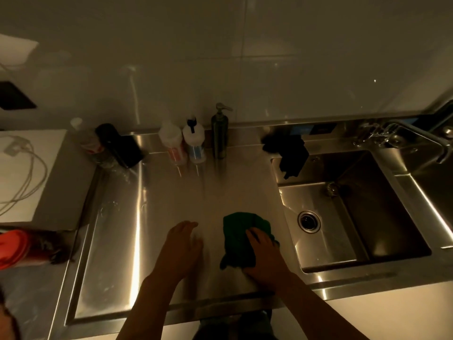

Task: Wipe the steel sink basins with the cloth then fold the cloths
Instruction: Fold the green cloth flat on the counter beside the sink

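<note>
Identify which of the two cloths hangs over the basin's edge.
The dark cloth, draped over the basin at its back-left corner. The green cloth lies on the drainboard, held by the right hand.

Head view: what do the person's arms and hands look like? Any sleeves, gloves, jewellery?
The left hand and right hand are ungloved; both forearms are bare to the frame's edge, no sleeve in view. No watch, ring or bracelet shows, though the picture is dim.
</note>
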Tool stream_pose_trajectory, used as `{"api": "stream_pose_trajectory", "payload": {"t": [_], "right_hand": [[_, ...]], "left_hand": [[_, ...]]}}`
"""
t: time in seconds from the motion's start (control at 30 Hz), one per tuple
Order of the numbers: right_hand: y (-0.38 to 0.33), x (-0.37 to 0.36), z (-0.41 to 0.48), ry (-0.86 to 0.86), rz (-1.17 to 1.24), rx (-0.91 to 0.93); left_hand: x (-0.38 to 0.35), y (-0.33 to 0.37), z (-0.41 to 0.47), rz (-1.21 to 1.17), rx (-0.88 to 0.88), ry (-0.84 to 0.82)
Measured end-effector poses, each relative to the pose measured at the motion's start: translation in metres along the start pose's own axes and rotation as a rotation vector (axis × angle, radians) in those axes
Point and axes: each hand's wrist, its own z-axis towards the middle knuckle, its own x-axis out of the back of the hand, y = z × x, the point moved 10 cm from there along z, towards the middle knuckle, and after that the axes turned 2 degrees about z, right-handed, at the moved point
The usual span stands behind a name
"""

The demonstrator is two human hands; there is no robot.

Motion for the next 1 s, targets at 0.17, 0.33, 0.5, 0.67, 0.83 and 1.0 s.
{"api": "stream_pose_trajectory", "payload": {"t": [0.17, 0.33, 0.5, 0.67, 0.83, 1.0], "right_hand": [[0.008, 0.018, 0.010, 0.084, 0.112, -0.007], [0.016, 0.035, 0.015, 0.111, 0.143, -0.014], [0.033, 0.047, 0.014, 0.121, 0.186, -0.063], [0.043, 0.043, 0.011, 0.067, 0.203, -0.082], [0.035, 0.036, 0.009, 0.085, 0.241, -0.067], [0.039, 0.040, 0.006, 0.156, 0.285, -0.103]], "left_hand": [[-0.030, 0.015, 0.011, 0.001, -0.026, -0.076], [-0.059, 0.039, 0.021, 0.018, -0.079, -0.125], [-0.087, 0.052, 0.029, 0.040, -0.132, -0.162], [-0.123, 0.061, 0.038, 0.153, -0.181, -0.243], [-0.158, 0.061, 0.035, 0.223, -0.152, -0.349], [-0.157, 0.061, 0.039, 0.340, -0.180, -0.284]]}}
